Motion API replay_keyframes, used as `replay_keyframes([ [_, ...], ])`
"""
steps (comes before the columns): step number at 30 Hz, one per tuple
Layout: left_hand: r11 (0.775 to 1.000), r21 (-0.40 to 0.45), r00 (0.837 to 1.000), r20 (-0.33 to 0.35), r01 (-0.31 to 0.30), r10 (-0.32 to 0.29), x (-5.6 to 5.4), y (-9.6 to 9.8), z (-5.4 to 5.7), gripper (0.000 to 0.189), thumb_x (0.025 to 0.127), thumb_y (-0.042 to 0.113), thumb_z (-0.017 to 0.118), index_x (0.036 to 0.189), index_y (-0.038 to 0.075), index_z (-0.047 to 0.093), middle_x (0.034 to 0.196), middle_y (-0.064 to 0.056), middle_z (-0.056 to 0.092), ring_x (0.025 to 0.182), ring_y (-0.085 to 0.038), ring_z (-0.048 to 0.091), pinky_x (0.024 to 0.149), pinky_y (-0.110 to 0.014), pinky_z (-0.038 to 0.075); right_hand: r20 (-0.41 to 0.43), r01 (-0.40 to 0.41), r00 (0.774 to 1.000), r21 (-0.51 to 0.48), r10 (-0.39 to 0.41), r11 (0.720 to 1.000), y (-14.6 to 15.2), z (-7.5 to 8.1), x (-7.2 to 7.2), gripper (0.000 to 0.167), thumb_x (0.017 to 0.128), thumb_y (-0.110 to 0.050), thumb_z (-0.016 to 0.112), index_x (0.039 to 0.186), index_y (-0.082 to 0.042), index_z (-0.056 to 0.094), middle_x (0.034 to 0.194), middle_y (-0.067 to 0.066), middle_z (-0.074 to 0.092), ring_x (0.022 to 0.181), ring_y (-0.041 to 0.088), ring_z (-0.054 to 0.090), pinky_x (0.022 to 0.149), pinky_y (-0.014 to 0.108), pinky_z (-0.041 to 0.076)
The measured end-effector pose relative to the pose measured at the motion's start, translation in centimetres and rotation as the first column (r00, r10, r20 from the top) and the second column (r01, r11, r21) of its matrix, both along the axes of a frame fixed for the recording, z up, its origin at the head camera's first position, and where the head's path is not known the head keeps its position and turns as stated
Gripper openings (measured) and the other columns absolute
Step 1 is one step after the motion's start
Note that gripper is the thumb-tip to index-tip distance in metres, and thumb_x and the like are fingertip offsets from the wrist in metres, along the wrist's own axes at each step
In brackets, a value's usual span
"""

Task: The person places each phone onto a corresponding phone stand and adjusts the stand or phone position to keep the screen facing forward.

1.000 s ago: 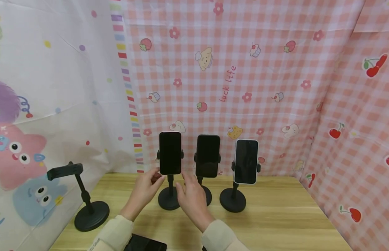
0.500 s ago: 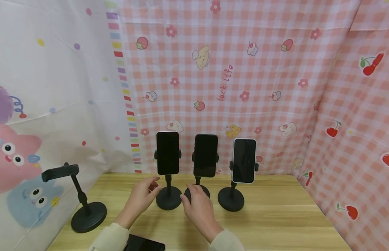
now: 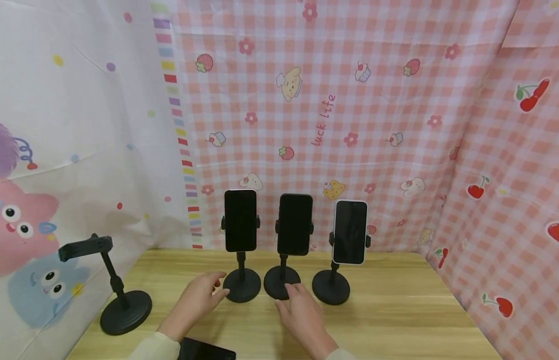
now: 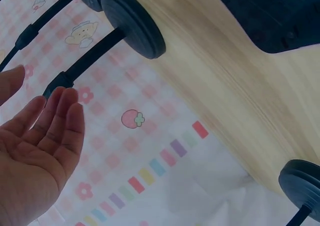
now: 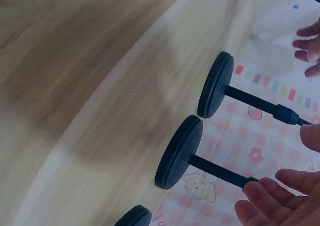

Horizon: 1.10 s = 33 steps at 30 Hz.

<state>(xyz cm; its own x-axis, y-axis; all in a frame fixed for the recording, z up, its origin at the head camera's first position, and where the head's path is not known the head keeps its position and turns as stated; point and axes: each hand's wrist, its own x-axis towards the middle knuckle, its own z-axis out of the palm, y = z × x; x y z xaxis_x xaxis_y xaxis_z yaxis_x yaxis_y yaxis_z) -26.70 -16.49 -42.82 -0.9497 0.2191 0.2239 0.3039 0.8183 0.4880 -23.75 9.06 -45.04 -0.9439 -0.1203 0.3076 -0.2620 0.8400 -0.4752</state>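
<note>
Three black phone stands hold phones upright in a row: a left phone (image 3: 240,220), a middle phone (image 3: 295,225) and a white-edged right phone (image 3: 350,232). My left hand (image 3: 193,302) hovers just left of the left stand's round base (image 3: 241,286), fingers loosely bent around nothing. In front of the middle stand's base (image 3: 282,282) is my right hand (image 3: 304,317), its fingers relaxed and holding nothing; whether the fingertips touch that base cannot be told. The left wrist view has the left hand (image 4: 40,156) with its palm showing, and the right wrist view the right hand (image 5: 285,201).
A fourth stand (image 3: 126,312) with no phone in its clamp (image 3: 85,247) stands at the table's left side. Another phone (image 3: 206,350) lies flat near the front edge, beside the left sleeve. Patterned cloth (image 3: 351,100) hangs behind the wooden table (image 3: 396,300).
Both hands have drawn back from the left stand toward the front of the table. The right hand has also shifted right, to before the middle stand. The phones stay where they were.
</note>
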Motion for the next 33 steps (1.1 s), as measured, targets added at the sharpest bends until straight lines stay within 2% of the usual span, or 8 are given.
replay_keyframes([
  [5,0.997,-0.075,1.0,0.012,0.017,-0.016,0.5,-0.5,-0.3,0.037,0.084,0.016,0.08,0.115,-0.001,0.067,0.101,-0.013,0.069,0.086,-0.025,0.066,0.076,-0.045,0.054,0.049,-0.041,0.998,-0.006,0.042,0.999,1.1,-0.4,0.3,0.049,0.09,-0.03,0.073,0.122,0.006,0.064,0.114,0.02,0.062,0.103,0.035,0.063,0.087,0.051,0.051],
  [9,0.993,-0.118,0.997,0.071,0.013,-0.005,0.8,-1.0,-0.5,0.037,0.083,0.018,0.081,0.113,0.0,0.068,0.1,-0.011,0.069,0.084,-0.024,0.066,0.075,-0.045,0.053,0.124,-0.053,0.991,-0.014,0.055,0.998,2.1,-0.6,0.6,0.052,0.091,-0.032,0.072,0.122,0.008,0.063,0.115,0.022,0.061,0.103,0.037,0.062,0.088,0.052,0.051],
  [15,0.986,-0.165,0.988,0.15,-0.004,0.029,1.2,-1.6,-0.9,0.038,0.083,0.023,0.08,0.113,0.002,0.069,0.098,-0.009,0.07,0.085,-0.024,0.066,0.077,-0.047,0.053,0.191,-0.015,0.982,0.031,0.009,0.999,3.3,-1.1,1.0,0.054,0.09,-0.034,0.073,0.121,0.008,0.063,0.118,0.023,0.06,0.104,0.039,0.062,0.087,0.054,0.05],
  [18,0.984,-0.181,0.981,0.194,0.006,0.029,1.3,-1.9,-1.1,0.035,0.084,0.024,0.079,0.111,0.003,0.07,0.093,-0.007,0.069,0.082,-0.022,0.064,0.075,-0.047,0.052,0.252,0.003,0.968,0.055,-0.017,0.998,3.9,-1.4,1.1,0.052,0.089,-0.035,0.074,0.119,0.007,0.064,0.117,0.023,0.06,0.102,0.038,0.061,0.086,0.055,0.05],
  [23,0.987,-0.16,0.95,0.31,0.029,0.023,1.8,-2.4,-1.3,0.031,0.085,0.025,0.077,0.108,0.005,0.071,0.086,-0.001,0.065,0.076,-0.018,0.06,0.072,-0.044,0.051,0.373,0.025,0.927,0.065,-0.048,0.998,5.3,-1.9,1.6,0.048,0.088,-0.032,0.074,0.117,0.006,0.065,0.117,0.024,0.06,0.103,0.041,0.06,0.089,0.058,0.047],
  [29,0.995,-0.102,0.898,0.44,0.024,0.023,2.4,-3.8,-1.7,0.029,0.089,0.026,0.074,0.105,0.002,0.07,0.093,-0.005,0.066,0.08,-0.023,0.062,0.074,-0.046,0.052,0.406,0.078,0.906,0.113,-0.118,0.991,6.6,-2.4,2.4,0.045,0.084,-0.031,0.079,0.112,0.003,0.067,0.112,0.019,0.062,0.103,0.038,0.06,0.089,0.055,0.048],
  [31,0.996,-0.091,0.889,0.457,0.014,0.029,2.6,-4.4,-1.7,0.03,0.089,0.026,0.074,0.105,0.001,0.069,0.095,-0.006,0.067,0.082,-0.025,0.062,0.075,-0.047,0.052,0.413,0.084,0.901,0.13,-0.131,0.988,6.8,-2.5,2.7,0.047,0.083,-0.032,0.079,0.112,0.003,0.067,0.112,0.019,0.062,0.103,0.038,0.06,0.089,0.055,0.048],
  [33,0.996,-0.093,0.889,0.456,0.007,0.037,2.7,-4.8,-1.7,0.03,0.088,0.027,0.074,0.104,0.001,0.07,0.096,-0.007,0.067,0.083,-0.025,0.063,0.076,-0.047,0.052,0.431,0.077,0.892,0.146,-0.133,0.986,7.1,-2.5,2.8,0.047,0.083,-0.032,0.079,0.113,0.003,0.067,0.112,0.019,0.062,0.103,0.038,0.06,0.089,0.055,0.048],
])
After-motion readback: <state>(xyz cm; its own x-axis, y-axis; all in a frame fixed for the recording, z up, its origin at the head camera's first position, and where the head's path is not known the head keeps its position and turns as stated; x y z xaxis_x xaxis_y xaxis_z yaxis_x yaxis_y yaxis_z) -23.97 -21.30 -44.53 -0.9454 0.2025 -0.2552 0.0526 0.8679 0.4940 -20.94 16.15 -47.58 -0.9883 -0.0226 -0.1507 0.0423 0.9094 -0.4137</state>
